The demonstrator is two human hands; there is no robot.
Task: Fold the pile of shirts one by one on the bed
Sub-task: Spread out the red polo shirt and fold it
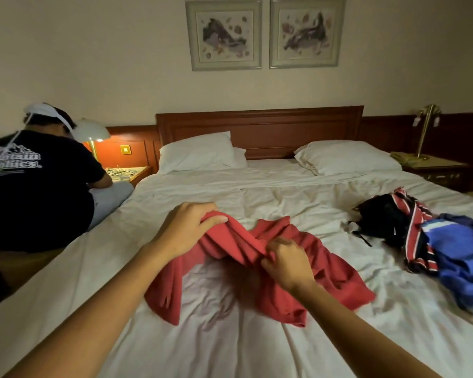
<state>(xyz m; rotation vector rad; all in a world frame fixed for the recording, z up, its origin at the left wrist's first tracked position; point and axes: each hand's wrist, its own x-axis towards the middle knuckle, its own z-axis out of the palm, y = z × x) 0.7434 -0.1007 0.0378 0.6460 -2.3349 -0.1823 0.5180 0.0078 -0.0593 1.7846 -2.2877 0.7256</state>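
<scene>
While the crumpled red cotton shirt (325, 268) lay bunched mid-bed, nearer the foot edge of the white-sheeted bed (230, 350), I had both hands on it.

Left hand (187, 227): fingers curled over a raised ridge of cloth, gripping a fistful.
Right hand (286, 264): fingers bent, pinching a fold at the ridge's other end.

The cloth between the hands was twisted like a rope, and both loose ends sagged onto the sheet toward the foot edge. I could not tell collar from hem.

The heap of unfolded shirts (421, 236), black, red-striped and blue, sat at the right edge, well apart from the red one. No folded shirt showed, so I judged the task to be near its start.

Step in hand, as I judged it: opening the shirt flat before any fold.

Notes for doing it well:
- Work the grips along to the shoulder seams first; a mid-cloth fistful would keep the twist.
- Lift, let the rope fall out, then draw the hands apart toward the left and right edges.
- Lay it down flat, since dragging would ruck the loose sheet.
- Keep clear of the heap.
</scene>
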